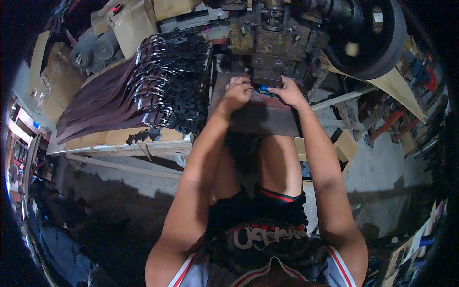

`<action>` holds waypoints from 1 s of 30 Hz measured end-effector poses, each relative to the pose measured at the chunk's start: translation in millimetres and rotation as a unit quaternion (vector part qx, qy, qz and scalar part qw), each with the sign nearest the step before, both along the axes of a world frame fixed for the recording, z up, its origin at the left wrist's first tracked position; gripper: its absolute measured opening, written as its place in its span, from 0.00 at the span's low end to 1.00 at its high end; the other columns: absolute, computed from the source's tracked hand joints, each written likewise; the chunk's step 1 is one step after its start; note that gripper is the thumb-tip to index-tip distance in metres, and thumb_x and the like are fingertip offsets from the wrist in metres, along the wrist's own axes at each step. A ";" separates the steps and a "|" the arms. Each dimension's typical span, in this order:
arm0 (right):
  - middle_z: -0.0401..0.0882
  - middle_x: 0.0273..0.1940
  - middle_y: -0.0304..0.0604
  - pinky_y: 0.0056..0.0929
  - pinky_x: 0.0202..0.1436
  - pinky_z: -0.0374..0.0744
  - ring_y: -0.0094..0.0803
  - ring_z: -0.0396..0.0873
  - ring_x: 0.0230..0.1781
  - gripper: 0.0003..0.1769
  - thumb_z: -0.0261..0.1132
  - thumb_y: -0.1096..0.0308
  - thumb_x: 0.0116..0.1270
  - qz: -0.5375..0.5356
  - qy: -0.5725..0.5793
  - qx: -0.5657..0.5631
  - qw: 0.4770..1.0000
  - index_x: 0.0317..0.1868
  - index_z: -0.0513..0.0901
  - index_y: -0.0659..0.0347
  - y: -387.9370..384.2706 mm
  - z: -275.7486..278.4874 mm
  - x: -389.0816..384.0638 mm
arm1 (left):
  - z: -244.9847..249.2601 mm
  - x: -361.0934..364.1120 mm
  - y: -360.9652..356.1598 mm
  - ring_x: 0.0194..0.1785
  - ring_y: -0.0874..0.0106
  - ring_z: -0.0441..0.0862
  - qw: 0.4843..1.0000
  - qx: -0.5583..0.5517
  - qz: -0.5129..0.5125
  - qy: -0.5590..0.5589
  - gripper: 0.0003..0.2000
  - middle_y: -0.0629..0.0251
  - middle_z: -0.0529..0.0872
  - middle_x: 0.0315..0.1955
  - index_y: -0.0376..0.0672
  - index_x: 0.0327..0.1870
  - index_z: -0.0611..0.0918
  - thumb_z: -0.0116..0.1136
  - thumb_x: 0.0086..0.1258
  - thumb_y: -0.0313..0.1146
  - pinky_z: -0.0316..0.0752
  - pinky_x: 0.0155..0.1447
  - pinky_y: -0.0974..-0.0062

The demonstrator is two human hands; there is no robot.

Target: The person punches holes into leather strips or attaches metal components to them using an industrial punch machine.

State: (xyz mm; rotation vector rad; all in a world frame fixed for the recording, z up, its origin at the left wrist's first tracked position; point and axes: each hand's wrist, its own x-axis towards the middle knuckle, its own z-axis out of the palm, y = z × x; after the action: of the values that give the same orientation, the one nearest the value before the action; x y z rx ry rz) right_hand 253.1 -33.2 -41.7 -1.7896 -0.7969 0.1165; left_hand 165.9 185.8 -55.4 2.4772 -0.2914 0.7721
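Note:
My left hand (237, 92) is at the left side of the press's lower block (267, 71), its fingers curled inward; what they hold is too small to make out. On the other side is my right hand (289, 93), with the thumb pointing inward and the fingers partly hidden beside the block. A small blue piece (264, 88) shows at the right thumb's tip, just below the block. Whatever that hand grips is mostly hidden. Both wrists rest over or close to a dark metal plate (275, 117) in front of the press.
Left of the press, a table (167, 146) bears a large pile of dark strips (103, 103) with shiny metal and black ends. A big flywheel (397, 43) stands at upper right. Cardboard (134, 28) lies behind the pile. An open cardboard box (346, 148) sits low at right.

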 end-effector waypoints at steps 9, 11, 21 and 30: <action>0.80 0.40 0.39 0.23 0.45 0.76 0.23 0.77 0.37 0.19 0.67 0.63 0.63 -0.117 0.225 0.223 0.941 0.49 0.78 0.68 -59.8 14.2 -47.9 | -7.3 4.5 -1.2 0.60 0.59 0.69 1.000 0.004 0.002 -0.028 0.11 0.63 0.79 0.52 0.45 0.39 0.86 0.56 0.61 0.38 0.65 0.61 0.56; 0.81 0.40 0.41 0.24 0.46 0.78 0.24 0.78 0.39 0.15 0.64 0.62 0.67 -0.071 0.298 0.292 0.906 0.47 0.77 0.65 -75.0 12.2 -76.1 | -1.6 1.4 -6.8 0.60 0.58 0.69 1.000 -0.019 0.017 -0.017 0.12 0.62 0.79 0.51 0.44 0.38 0.85 0.56 0.61 0.40 0.65 0.61 0.56; 0.74 0.53 0.58 0.29 0.46 0.81 0.38 0.75 0.43 0.26 0.60 0.58 0.69 0.142 0.449 0.526 0.709 0.59 0.69 0.67 -93.0 -4.3 -165.8 | 33.2 18.2 -49.9 0.65 0.52 0.62 0.977 -0.034 0.157 0.143 0.20 0.57 0.71 0.60 0.48 0.52 0.80 0.59 0.56 0.36 0.58 0.62 0.44; 0.75 0.52 0.57 0.27 0.46 0.82 0.36 0.78 0.43 0.27 0.60 0.56 0.69 0.062 0.399 0.509 0.760 0.59 0.68 0.69 -115.2 1.5 -163.7 | 12.4 -16.5 -0.9 0.39 0.69 0.82 0.950 -0.258 -0.093 0.151 0.10 0.61 0.87 0.36 0.42 0.42 0.83 0.60 0.57 0.25 0.75 0.44 0.71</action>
State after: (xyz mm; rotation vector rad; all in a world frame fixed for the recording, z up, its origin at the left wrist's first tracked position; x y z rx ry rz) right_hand 89.4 -148.4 -40.1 -0.5156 -0.2193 0.4132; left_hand 149.5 185.0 -43.0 1.9958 -0.1772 0.3244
